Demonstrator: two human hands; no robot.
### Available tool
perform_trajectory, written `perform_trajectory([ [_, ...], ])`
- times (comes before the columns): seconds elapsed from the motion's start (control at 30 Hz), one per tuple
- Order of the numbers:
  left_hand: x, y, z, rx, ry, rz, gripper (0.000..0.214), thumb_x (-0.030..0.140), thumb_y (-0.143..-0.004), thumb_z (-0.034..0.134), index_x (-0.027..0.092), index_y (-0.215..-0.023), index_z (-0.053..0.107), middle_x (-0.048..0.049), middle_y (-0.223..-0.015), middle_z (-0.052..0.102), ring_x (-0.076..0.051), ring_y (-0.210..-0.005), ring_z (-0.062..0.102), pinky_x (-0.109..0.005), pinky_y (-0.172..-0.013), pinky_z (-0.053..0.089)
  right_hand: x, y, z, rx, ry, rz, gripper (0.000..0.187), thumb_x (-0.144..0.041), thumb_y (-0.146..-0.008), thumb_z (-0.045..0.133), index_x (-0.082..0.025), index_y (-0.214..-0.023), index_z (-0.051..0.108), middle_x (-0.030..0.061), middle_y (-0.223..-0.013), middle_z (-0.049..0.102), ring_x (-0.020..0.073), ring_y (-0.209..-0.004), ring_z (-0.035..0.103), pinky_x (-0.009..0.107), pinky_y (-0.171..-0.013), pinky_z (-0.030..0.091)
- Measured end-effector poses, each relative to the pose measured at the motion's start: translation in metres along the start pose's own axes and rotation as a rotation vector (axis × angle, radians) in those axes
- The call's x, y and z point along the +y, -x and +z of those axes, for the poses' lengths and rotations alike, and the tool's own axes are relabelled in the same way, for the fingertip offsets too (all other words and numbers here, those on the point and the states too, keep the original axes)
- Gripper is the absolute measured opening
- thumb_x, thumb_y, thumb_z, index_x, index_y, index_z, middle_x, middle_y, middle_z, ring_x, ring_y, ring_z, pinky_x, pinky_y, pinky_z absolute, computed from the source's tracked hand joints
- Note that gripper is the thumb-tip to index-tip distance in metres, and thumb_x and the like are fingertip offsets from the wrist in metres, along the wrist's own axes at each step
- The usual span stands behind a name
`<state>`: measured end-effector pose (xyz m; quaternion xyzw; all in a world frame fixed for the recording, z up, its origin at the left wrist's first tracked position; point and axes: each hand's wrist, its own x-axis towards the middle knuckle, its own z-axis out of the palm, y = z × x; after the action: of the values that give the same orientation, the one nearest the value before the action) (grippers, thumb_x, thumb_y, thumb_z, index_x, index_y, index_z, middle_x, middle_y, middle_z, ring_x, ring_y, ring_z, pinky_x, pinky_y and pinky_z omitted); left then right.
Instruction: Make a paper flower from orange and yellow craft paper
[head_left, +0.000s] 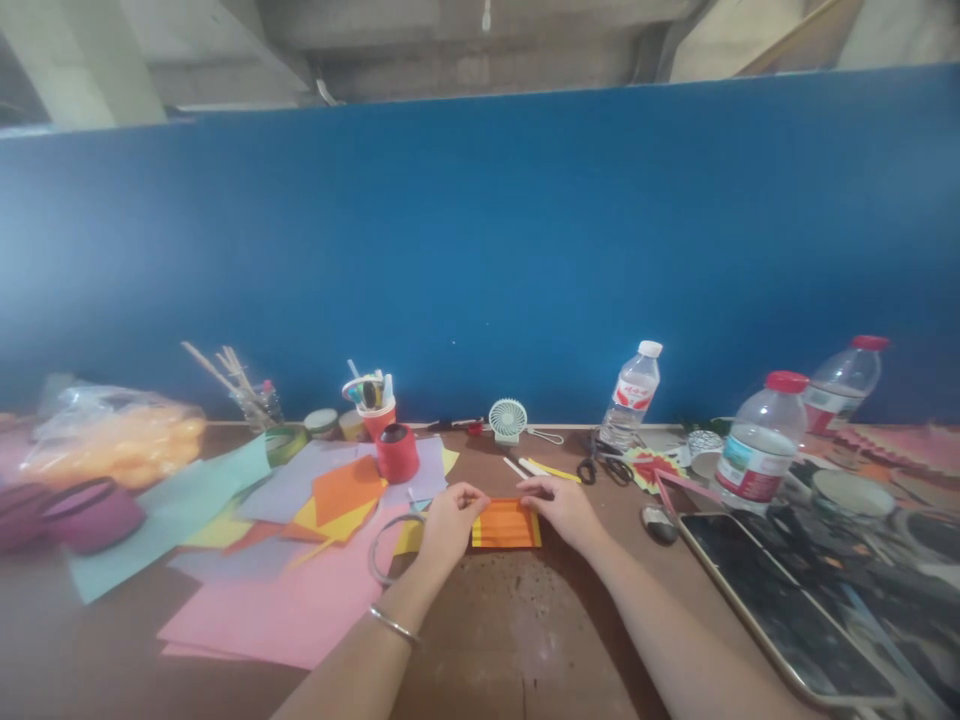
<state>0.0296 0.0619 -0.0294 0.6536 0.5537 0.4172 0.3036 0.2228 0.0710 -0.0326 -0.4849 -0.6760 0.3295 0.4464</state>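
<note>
Between my hands is a small orange paper piece (pixel 507 524) with yellow strips along its left and right sides. My left hand (pixel 450 522) pinches it near the upper left corner, thumb and forefinger together. At the upper right corner the fingers of my right hand (pixel 562 508) are closed on the same paper. A grey tape ring (pixel 381 550) lies just left of my left hand, partly over coloured sheets. Behind the right hand are thin white and yellow strips (pixel 553 470) on the brown table (pixel 495 630).
Coloured paper sheets (pixel 262 605) spread over the left side, with a red tape roll (pixel 397 455) and a pen cup (pixel 379 415) behind. A small fan (pixel 508 421) stands at the back. Scissors (pixel 604 465), bottles (pixel 761 450) and a phone (pixel 780 600) are on the right.
</note>
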Motion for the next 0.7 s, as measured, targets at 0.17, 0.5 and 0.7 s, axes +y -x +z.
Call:
perform_trajectory([
  [0.17, -0.003, 0.0, 0.001, 0.027, 0.015, -0.017, 0.021, 0.034, -0.072, 0.051, 0.016, -0.067, 0.06, -0.0004, -0.062, 0.06, -0.016, -0.061, 0.053, -0.026, -0.058, 0.037, 0.004, -0.003, 0.001, 0.015, -0.034, -0.002, 0.021, -0.023, -0.067, 0.06, -0.018, -0.087, 0.066, 0.0039, -0.08, 0.07, 0.019, -0.074, 0.065, 0.032, -0.073, 0.05],
  [0.5, -0.003, -0.002, 0.0, -0.071, 0.13, 0.0, 0.012, 0.025, -0.063, 0.061, 0.017, -0.072, 0.06, 0.0065, -0.054, 0.043, -0.01, -0.052, 0.041, -0.021, -0.049, 0.03, -0.004, 0.002, -0.001, 0.011, 0.078, -0.076, 0.015, -0.022, -0.071, 0.055, -0.02, -0.082, 0.066, 0.0039, -0.082, 0.069, 0.0192, -0.075, 0.063, 0.032, -0.072, 0.047],
  [0.7, -0.004, -0.002, -0.001, -0.044, 0.181, -0.011, 0.013, 0.028, -0.067, 0.058, 0.016, -0.07, 0.06, 0.0042, -0.058, 0.046, -0.012, -0.057, 0.043, -0.023, -0.054, 0.032, -0.012, 0.005, 0.0, -0.079, 0.132, -0.154, 0.009, -0.02, -0.07, 0.058, -0.02, -0.074, 0.066, 0.0032, -0.079, 0.067, 0.0182, -0.075, 0.059, 0.029, -0.069, 0.044],
])
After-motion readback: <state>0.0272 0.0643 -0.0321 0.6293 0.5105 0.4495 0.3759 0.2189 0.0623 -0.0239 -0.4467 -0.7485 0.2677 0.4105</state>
